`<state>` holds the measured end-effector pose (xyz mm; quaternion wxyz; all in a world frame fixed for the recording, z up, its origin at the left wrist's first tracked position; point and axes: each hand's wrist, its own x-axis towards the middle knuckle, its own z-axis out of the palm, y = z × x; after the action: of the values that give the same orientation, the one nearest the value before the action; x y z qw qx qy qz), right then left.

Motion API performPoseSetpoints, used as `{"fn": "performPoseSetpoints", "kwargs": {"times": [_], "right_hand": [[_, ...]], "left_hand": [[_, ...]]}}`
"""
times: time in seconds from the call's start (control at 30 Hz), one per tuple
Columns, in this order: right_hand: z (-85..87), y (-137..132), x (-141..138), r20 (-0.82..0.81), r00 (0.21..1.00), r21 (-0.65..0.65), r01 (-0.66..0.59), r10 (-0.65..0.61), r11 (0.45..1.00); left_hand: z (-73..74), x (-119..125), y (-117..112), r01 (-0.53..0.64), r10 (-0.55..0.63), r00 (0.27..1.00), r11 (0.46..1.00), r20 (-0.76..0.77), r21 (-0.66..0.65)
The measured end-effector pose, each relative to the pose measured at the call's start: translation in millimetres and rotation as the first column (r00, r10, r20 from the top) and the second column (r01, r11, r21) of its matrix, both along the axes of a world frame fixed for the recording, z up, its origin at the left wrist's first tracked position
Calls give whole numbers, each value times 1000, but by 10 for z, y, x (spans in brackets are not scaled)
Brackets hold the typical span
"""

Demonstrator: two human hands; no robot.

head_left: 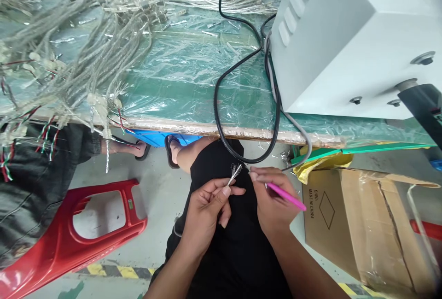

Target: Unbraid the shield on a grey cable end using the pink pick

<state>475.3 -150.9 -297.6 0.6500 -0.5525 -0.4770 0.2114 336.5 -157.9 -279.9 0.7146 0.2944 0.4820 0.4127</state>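
Observation:
My left hand [203, 216] pinches a thin cable [232, 180] between thumb and fingers, and its end is frayed into fine silvery strands [235, 172]. My right hand [271, 200] grips a pink stick-like tool [286, 196], perhaps a marker, with its tip hidden in the fingers. A grey cable [297, 163] runs down from the white machine [328, 55] to just beside my right fingertips. Both hands are held over my black-clothed lap [224, 253], just below the table edge.
A plastic-covered green table [179, 68] carries bundles of braided wire harnesses [90, 45]. A black cable [241, 82] loops over its edge. A seated person's leg [44, 165] is at left. A red stool [69, 234] and cardboard box [359, 230] stand on the floor.

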Motion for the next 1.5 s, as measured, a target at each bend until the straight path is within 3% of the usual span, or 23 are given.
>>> {"fn": "performPoseSetpoints", "kwargs": {"times": [0.17, 0.5, 0.97, 1.3, 1.5], "right_hand": [[63, -97, -24, 118, 972, 116, -217, 203, 969], [64, -89, -14, 162, 950, 77, -282, 267, 956], [65, -92, -14, 175, 950, 62, -272, 258, 960], [28, -49, -31, 163, 975, 39, -161, 152, 986], [31, 15, -54, 103, 989, -47, -98, 103, 994]], "left_hand": [[-12, -2, 4, 5, -5, 1000, 1000, 8, 1], [4, 0, -10, 2, -2, 1000, 1000, 1, 4], [26, 13, -4, -16, 16, 1000, 1000, -16, -3], [70, 39, 1, -36, 36, 999, 999, -35, -11], [70, 37, 21, -27, 27, 999, 1000, -37, -13]]}}
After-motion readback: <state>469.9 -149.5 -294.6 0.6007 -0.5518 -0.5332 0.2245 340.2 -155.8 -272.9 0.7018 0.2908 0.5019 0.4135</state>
